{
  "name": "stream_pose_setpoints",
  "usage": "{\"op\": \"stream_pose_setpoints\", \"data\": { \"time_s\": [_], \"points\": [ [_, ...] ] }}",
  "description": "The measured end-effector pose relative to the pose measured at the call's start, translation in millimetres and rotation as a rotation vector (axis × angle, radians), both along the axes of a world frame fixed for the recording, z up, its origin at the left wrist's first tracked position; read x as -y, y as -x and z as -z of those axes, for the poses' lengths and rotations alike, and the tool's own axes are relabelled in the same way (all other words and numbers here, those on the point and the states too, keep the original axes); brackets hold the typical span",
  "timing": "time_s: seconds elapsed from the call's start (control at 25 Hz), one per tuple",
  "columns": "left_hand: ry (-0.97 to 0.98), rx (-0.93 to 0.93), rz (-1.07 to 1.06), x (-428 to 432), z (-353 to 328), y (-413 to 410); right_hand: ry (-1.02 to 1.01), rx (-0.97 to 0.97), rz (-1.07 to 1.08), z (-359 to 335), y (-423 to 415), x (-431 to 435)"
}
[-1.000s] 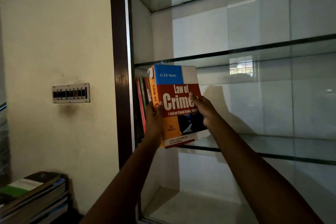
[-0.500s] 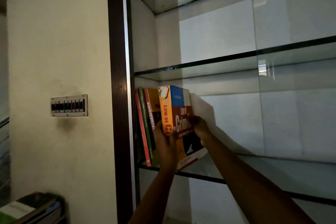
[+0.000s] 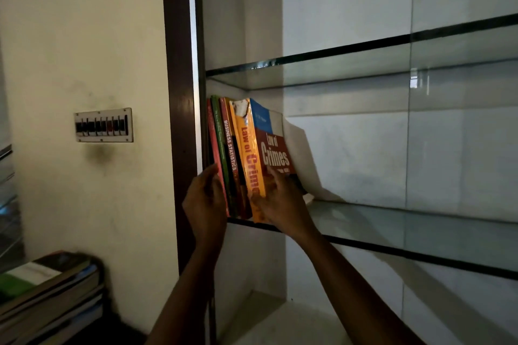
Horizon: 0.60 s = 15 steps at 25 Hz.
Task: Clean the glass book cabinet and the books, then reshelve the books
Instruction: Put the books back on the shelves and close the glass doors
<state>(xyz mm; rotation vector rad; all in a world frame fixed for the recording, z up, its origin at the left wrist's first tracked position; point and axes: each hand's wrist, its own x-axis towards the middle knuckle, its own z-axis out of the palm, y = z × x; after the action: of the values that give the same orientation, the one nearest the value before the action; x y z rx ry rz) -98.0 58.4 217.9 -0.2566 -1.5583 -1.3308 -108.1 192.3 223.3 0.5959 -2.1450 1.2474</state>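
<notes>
Glass shelf (image 3: 406, 228), mid-frame: right hand (image 3: 281, 206) fingers are gripping the thick orange book (image 3: 250, 154), left hand (image 3: 206, 202) is touching the thin red book (image 3: 214, 143), fingers straight.

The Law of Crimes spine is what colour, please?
The Law of Crimes spine is orange with red lettering; head view.

left end of middle glass shelf (image 3: 392, 235) is taken: row of upright books (image 3: 228, 154) sits against the cabinet side wall, with the dark wooden frame post (image 3: 176, 92) just beside it. law of crimes book (image 3: 251, 154) closes the row's right end, gripped by right hand (image 3: 283, 204). left hand (image 3: 206, 204) touches the leftmost spines, between row and post. shelf right of that book is open across its width. upper glass shelf (image 3: 364, 64) caps headroom, narrow gap over book tops. compartment below open at front.
</notes>
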Motion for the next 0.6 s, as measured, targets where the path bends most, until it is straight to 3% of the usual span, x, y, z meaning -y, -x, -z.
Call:
{"op": "stream_pose_setpoints", "data": {
  "time_s": [0.2,0.4,0.6],
  "points": [
    [0.114,0.131,0.275,10.8,17.3,-3.2,-0.175,-0.014,0.363,2.6,9.9,21.7],
    [0.033,0.242,0.541,-2.5,32.1,7.6,-0.065,-0.141,0.265,6.4,5.8,10.5],
    [-0.045,0.271,0.655,2.5,32.1,14.4,-0.146,-0.035,0.203,7.9,16.7,14.3]
  ]
}}
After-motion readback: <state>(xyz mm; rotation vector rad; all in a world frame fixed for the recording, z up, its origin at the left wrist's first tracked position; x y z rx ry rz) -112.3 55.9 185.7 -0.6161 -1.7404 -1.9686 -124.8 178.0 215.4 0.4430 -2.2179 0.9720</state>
